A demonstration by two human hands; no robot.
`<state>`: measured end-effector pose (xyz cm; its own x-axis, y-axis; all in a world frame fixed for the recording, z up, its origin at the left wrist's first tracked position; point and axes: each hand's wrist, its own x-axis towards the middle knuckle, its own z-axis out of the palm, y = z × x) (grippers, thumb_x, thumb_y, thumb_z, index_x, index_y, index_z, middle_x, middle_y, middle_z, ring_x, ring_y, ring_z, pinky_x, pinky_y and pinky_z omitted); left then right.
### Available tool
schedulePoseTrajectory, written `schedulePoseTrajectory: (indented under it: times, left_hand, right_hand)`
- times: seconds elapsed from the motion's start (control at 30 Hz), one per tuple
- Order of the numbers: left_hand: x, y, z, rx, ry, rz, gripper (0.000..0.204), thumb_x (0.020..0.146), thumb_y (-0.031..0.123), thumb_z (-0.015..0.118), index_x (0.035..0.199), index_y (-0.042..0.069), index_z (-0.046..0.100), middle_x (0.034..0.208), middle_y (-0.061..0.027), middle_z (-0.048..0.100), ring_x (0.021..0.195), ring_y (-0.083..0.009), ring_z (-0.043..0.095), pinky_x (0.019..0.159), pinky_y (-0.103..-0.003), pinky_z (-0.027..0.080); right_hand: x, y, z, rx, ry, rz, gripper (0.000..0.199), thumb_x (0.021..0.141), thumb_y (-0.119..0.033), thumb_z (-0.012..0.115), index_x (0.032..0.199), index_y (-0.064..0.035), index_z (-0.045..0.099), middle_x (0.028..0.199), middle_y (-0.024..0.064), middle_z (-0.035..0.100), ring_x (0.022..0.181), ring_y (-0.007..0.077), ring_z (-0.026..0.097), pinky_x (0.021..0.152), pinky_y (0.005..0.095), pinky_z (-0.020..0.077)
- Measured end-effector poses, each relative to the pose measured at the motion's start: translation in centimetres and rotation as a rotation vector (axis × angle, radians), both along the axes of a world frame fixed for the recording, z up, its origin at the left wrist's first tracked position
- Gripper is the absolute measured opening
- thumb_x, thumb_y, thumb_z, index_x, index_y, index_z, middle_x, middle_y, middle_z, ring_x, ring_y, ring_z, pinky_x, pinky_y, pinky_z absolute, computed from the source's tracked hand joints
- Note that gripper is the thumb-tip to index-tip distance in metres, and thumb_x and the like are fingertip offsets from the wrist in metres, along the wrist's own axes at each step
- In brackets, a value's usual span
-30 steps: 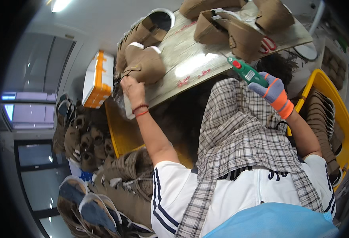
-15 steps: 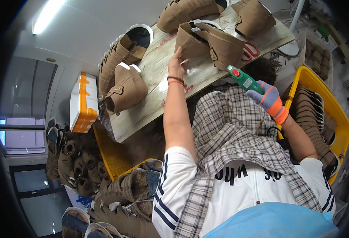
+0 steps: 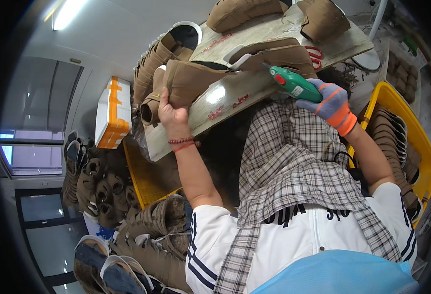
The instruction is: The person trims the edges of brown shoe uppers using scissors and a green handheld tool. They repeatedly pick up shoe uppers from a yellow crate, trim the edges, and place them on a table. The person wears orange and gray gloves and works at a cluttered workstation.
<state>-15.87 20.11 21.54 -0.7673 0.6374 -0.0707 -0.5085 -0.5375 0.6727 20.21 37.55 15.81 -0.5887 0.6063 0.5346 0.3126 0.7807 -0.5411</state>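
Observation:
My bare left hand [image 3: 174, 115], with a red bead bracelet and a red cord at its wrist, grips a brown shoe upper [image 3: 193, 83] at the table's near left edge. To the right lies another brown upper [image 3: 284, 58] with a white edge; I cannot tell whether the two are joined. My right hand [image 3: 329, 105], in a grey and orange glove, is closed around a green handheld power tool [image 3: 296, 85] with a red button. The tool's front end points at the right upper, and whether they touch is unclear. Behind them red-handled scissors [image 3: 315, 58] lie on the table.
The pale table [image 3: 164, 142] also bears stacked uppers [image 3: 159, 59] and red thread scraps [image 3: 215, 112]. A yellow crate [image 3: 428, 166] of uppers stands right. More uppers [image 3: 105, 191] are heaped left, below a white box with orange tape [image 3: 113, 112].
My left hand has moved left and nearer, swinging the held upper over the one at the table's left edge. The right upper now lies lower and stretched out. The green tool has shifted slightly left.

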Motion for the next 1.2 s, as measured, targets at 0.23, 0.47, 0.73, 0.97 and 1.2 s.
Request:
schedulePoseTrajectory:
  times: [0.23, 0.47, 0.73, 0.97, 1.2]
  left_hand:
    - [3.0, -5.8, 2.3, 0.11, 0.229, 0.244, 0.035, 0.092, 0.011, 0.054, 0.124, -0.003, 0.049, 0.124, -0.0159, 0.056, 0.113, -0.0299, 0.053, 0.1, -0.05, 0.041]
    - [3.3, -8.5, 3.3, 0.21, -0.117, -0.06, 0.026, 0.095, 0.009, 0.046, 0.118, -0.003, 0.052, 0.123, -0.0198, 0.055, 0.116, -0.03, 0.053, 0.1, -0.048, 0.044]
    - [5.3, -7.2, 3.4, 0.261, -0.248, -0.298, 0.029, 0.097, 0.01, 0.042, 0.122, -0.004, 0.05, 0.126, -0.0205, 0.054, 0.119, -0.03, 0.051, 0.102, -0.046, 0.042]
    - [5.4, -7.0, 2.2, 0.314, -0.355, -0.293, 0.034, 0.097, 0.012, 0.043, 0.127, -0.002, 0.045, 0.129, -0.0202, 0.051, 0.122, -0.0333, 0.048, 0.104, -0.054, 0.037]
    - [7.0, -7.2, 2.9, 0.252, -0.353, -0.237, 0.032, 0.097, 0.011, 0.044, 0.125, -0.003, 0.047, 0.128, -0.0198, 0.052, 0.121, -0.0324, 0.049, 0.104, -0.053, 0.038]
  right_hand:
    - [-2.6, -0.2, -1.2, 0.171, 0.052, 0.044, 0.057, 0.063, -0.056, 0.075, 0.094, -0.0092, 0.066, 0.063, 0.009, 0.062, 0.056, 0.0253, 0.061, 0.054, 0.0331, 0.0495]
    - [-2.1, -1.0, 1.2, 0.226, 0.193, 0.143, 0.054, 0.061, -0.049, 0.08, 0.095, -0.0093, 0.066, 0.065, 0.0092, 0.063, 0.056, 0.0259, 0.061, 0.053, 0.032, 0.0495]
    - [-0.2, -1.6, 2.1, 0.213, 0.109, 0.187, 0.054, 0.06, -0.046, 0.082, 0.098, -0.0108, 0.066, 0.069, 0.0097, 0.063, 0.06, 0.0271, 0.062, 0.056, 0.0322, 0.0499]
    - [-0.4, -1.6, 1.3, 0.254, 0.186, 0.176, 0.057, 0.057, -0.044, 0.084, 0.099, -0.011, 0.066, 0.071, 0.0081, 0.064, 0.06, 0.0263, 0.061, 0.057, 0.032, 0.0498]
    - [-0.9, -2.1, 2.3, 0.246, 0.215, 0.234, 0.058, 0.056, -0.044, 0.084, 0.099, -0.0098, 0.066, 0.071, 0.0072, 0.064, 0.059, 0.0243, 0.06, 0.057, 0.0313, 0.0492]
